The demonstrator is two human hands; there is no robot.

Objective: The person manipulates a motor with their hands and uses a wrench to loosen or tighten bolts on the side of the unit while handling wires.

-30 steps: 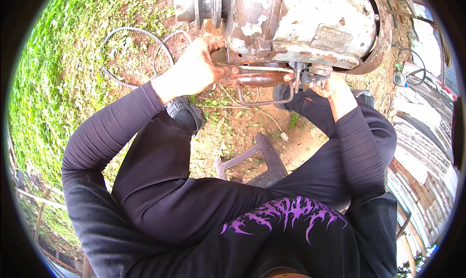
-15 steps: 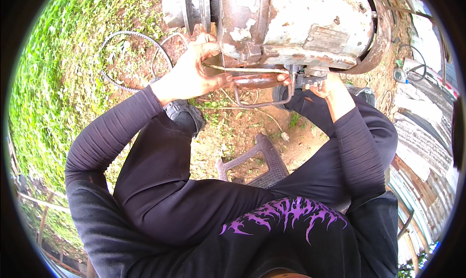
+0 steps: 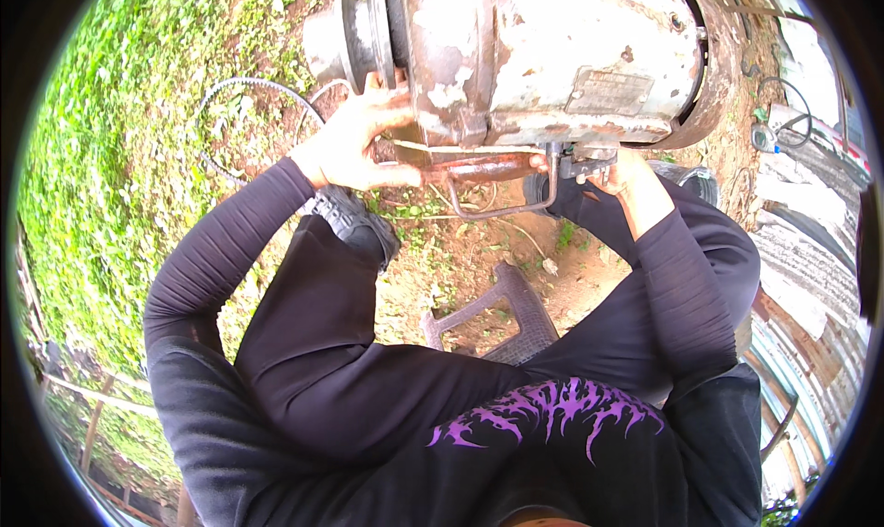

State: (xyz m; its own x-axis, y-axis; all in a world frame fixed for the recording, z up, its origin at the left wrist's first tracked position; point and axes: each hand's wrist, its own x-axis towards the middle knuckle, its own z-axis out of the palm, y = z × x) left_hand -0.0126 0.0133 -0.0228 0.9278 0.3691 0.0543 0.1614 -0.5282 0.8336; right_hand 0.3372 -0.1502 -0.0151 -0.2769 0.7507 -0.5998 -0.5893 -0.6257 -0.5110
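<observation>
Dark metal is being held by the right grip, whose fingers are being curled snugly around a small fitting under the machine, their far side being hidden; by the left grip, thumb and fingers being spread well apart, the casing is being touched just beside the grooved pulley, nothing being seen enclosed, presumably so that the body is being steadied; between the two grips, a rusty bar and a bent rod are being shown, the rod's loop being hung below the bar; the machine is being set across the upper middle of the view, apparently so that its near edge is being brought within both arms' reach; room is being offered beneath the rod, over brown soil, up to a purplish frame; leftward, space is being bounded by a black boot, then a ribbed belt being looped near the grass; rightward, by the bent right leg and, farther out, corrugated sheets.
</observation>
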